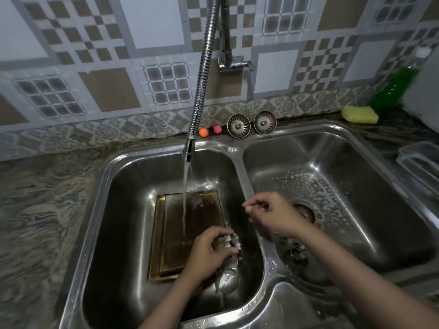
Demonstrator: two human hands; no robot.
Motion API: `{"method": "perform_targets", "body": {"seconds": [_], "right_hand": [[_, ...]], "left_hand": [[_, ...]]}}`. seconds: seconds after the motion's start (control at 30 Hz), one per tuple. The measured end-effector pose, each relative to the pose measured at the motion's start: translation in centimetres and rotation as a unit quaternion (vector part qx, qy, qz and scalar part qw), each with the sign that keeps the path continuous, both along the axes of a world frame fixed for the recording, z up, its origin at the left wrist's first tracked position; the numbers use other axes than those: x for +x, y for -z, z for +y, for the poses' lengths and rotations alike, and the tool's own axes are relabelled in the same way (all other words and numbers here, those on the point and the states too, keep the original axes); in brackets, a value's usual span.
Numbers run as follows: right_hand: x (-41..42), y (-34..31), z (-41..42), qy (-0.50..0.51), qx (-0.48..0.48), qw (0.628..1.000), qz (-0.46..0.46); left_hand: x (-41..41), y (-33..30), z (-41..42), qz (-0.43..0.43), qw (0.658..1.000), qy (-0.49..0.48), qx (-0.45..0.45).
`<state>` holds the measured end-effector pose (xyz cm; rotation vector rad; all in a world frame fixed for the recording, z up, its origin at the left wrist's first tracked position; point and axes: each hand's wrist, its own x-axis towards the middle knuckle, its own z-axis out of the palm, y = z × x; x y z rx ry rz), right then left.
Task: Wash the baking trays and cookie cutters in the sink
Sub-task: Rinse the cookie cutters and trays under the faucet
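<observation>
1. Water runs from the ribbed chrome flexible faucet hose (pixel 202 74) into the left basin of the stainless steel double sink (pixel 99 186), falling onto the dark rectangular baking tray with a brass-coloured rim (pixel 187 229) that lies flat on the basin floor.
2. Left hand (pixel 209 250) is over the near right corner of that tray, fingers curled round a small pale, sudsy object that is too blurred to identify.
3. Right hand (pixel 270 212) hovers above the divider between the basins, fingers loosely bent with fingertips drawn toward the thumb; whether it pinches anything cannot be told.
4. A metal cookie cutter (pixel 294 252) lies in the right basin near the drain, just under the right forearm, with soap flecks scattered across the basin floor.
5. On the far sink ledge stand two round metal drain strainers (pixel 238 125), with a small orange ball (pixel 203 132) and a small pink ball (pixel 217 129) to their left.
6. On the marbled stone table at far right sit a yellow sponge (pixel 360 114) and a bottle of green dish liquid (pixel 395 89); a clear plastic container (pixel 420 162) rests at the right edge.
</observation>
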<state>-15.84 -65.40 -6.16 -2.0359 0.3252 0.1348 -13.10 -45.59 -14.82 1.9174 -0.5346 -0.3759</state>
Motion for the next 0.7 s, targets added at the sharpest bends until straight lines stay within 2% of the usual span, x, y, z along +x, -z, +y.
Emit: {"method": "perform_targets", "body": {"seconds": [0.17,0.3,0.5,0.7], "right_hand": [[1.1,0.7,2.1,-0.024,-0.001,1.0,-0.004],[1.5,1.4,2.6,-0.023,0.013,1.0,-0.001],[1.0,1.5,2.4,-0.023,0.023,0.999,-0.006],[0.4,1.9,2.2,-0.017,0.045,0.999,-0.015]], "left_hand": [[0.7,-0.6,-0.2,0.077,0.994,-0.054,-0.051],[0.8,-0.7,-0.6,0.126,0.989,-0.053,-0.049],[0.1,-0.7,-0.7,0.041,0.999,-0.017,-0.003],[0.2,-2.3,-0.6,0.082,0.988,-0.081,-0.1]]}}
